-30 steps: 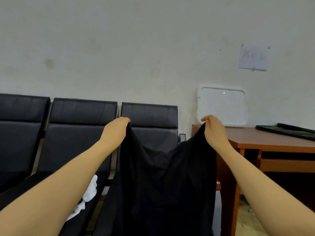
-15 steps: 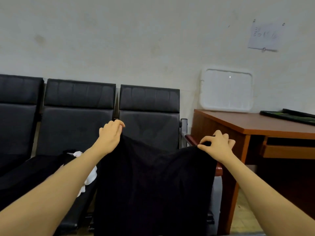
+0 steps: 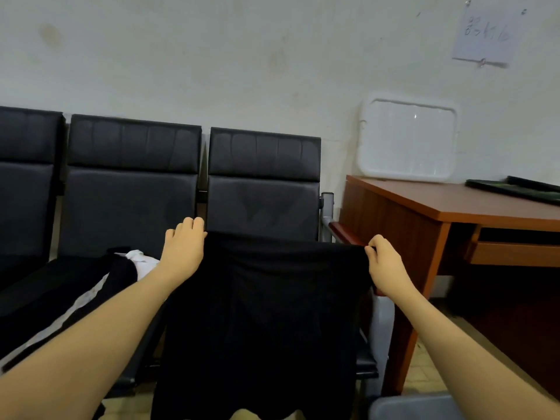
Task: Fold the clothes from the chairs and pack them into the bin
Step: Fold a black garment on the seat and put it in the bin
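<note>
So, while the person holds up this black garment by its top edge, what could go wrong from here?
1. The black fabric garment hangs low near the floor, so its hem may drag there.
2. The right hand only pinches one corner; it may slip. The left hand grips the other.
3. It may snag on the reddish wooden armrest.

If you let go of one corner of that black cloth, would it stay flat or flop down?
It would probably flop: the black garment hangs limp below the left hand and right hand, stretched flat only between them. It looks thin and light, since fingertip pinches seem enough to hold it.
</note>
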